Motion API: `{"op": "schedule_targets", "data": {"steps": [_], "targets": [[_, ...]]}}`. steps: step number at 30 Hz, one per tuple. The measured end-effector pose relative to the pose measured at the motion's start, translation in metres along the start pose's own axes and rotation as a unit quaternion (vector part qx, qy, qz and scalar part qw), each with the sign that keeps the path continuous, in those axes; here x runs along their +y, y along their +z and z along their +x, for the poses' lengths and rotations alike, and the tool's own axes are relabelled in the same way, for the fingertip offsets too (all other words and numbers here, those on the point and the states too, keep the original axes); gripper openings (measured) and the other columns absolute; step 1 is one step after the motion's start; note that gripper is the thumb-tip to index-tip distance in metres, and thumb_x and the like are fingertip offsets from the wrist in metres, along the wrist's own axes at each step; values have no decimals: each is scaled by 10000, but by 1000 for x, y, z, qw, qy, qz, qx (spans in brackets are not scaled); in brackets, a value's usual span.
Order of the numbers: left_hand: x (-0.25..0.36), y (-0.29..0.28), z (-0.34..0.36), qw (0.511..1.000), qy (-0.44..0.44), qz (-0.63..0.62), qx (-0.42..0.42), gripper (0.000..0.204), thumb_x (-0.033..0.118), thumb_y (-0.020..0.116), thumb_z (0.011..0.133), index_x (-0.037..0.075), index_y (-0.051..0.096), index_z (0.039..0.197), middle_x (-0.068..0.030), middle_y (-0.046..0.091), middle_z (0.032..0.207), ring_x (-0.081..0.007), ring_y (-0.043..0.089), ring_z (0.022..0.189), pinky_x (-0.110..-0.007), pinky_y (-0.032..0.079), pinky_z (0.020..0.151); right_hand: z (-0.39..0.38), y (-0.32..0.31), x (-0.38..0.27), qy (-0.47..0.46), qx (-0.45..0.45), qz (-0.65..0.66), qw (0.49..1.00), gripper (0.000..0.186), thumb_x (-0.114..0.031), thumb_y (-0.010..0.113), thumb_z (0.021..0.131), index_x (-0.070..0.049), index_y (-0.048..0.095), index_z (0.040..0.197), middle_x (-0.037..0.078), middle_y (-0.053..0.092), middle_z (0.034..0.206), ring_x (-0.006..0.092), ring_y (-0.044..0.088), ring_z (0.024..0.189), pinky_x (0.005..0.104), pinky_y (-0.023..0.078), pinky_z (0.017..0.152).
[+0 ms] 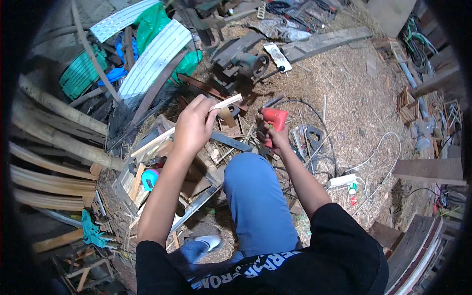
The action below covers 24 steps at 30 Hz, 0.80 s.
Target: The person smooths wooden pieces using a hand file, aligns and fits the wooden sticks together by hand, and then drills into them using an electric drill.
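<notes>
My left hand [194, 123] is raised in front of me, its thumb and fingers closed on a thin light wooden strip [227, 102]. To its right, my right hand [278, 139] grips the handle of a red pistol-shaped tool [274, 118]; the tool's exact kind is unclear. A gap separates the tool from the strip. Below the strip is a small tan wooden piece [227, 117], though I cannot tell whether the two are joined. My blue-trousered knee [253, 182] is bent between the forearms.
A low wooden worktop [132, 189] bears a blue-and-pink tape measure [150, 179]. Ahead stands a machine with a handwheel [254, 65]. A dark cable [327, 132] and a white cord [388, 150] cross the shavings-covered floor. Long curved timbers [54, 179] are stacked at left.
</notes>
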State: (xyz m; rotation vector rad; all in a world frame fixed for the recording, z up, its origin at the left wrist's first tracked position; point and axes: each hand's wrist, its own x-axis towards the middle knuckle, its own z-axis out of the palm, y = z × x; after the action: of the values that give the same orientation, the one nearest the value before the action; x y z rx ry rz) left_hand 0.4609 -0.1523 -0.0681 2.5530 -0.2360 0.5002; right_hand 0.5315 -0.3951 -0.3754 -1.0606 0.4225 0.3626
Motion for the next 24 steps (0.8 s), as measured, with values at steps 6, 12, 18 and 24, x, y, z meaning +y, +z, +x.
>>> {"op": "schedule_targets", "data": {"steps": [6,12,18,24], "targets": [[47,-116,-53,997,-46,37,52,121,77,710,967,-12,683,1044,-186,636,966,-428,657,894,-469,533,778,-74,5,-74,-203,-153,-128,959,700,37,679,853,-114,398,1476,61,675,1060,174,631,647,319,522,538],[68,-216,-151,987,-96,66,110,119,51,724,960,-20,682,1046,-184,660,960,-411,674,861,-441,538,763,-154,75,-175,-54,-205,-156,965,413,-137,765,917,-112,552,1270,-2,553,672,111,502,430,298,395,368],[81,-277,-241,973,-151,116,131,157,83,741,955,-27,685,1052,-179,648,953,-384,664,836,-437,525,734,-190,127,-195,-196,-233,-303,903,491,-79,727,923,-103,531,1372,29,628,796,112,533,475,287,417,417],[79,-296,-315,959,-232,106,126,159,117,717,979,-17,693,1062,-194,667,990,-428,673,921,-482,535,785,-242,195,-221,-267,-338,-376,821,544,-15,719,890,-31,555,1409,55,681,1071,110,614,726,271,495,599]]}}
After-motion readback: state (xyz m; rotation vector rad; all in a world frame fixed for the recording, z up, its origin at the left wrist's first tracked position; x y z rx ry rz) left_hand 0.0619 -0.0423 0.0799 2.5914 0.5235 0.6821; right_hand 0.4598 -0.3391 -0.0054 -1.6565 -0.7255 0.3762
